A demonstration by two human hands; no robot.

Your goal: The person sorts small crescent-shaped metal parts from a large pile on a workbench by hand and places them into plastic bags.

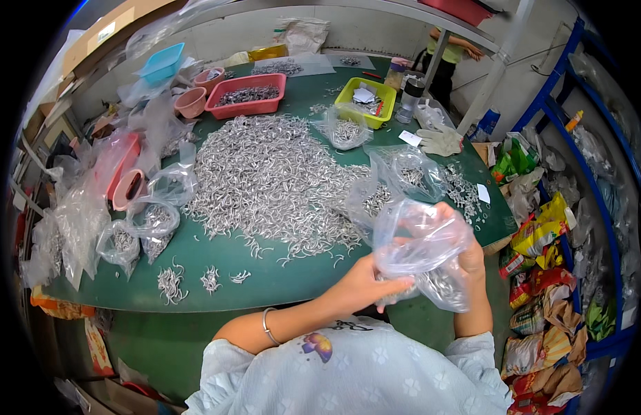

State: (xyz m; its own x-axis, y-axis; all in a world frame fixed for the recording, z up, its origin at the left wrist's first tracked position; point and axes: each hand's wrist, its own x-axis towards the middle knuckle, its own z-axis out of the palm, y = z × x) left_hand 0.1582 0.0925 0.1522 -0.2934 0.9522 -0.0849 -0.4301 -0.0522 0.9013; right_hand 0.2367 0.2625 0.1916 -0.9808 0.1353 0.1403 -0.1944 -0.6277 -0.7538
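Observation:
Both hands hold up a clear plastic bag (424, 238) at the table's front right, with small silvery metal pieces in its bottom. My left hand (369, 282) grips the bag's lower left side, thumb on the outside. At its right side, my right hand (469, 252) is closed on the plastic, its fingers partly covered by the film. Just behind the bag lie more clear bags, among them an open-mouthed bag of metal pieces (411, 173). A wide heap of small curved metal pieces (272, 180) spreads over the green table (216, 290) to the left.
Small piles of pieces (171, 283) lie near the front left edge, beside filled bags (123, 245). A red tray (248, 97) and a yellow-green basket (367, 100) stand farther back. Blue shelving (542, 114) rises at right. Another person (445, 66) stands beyond the table.

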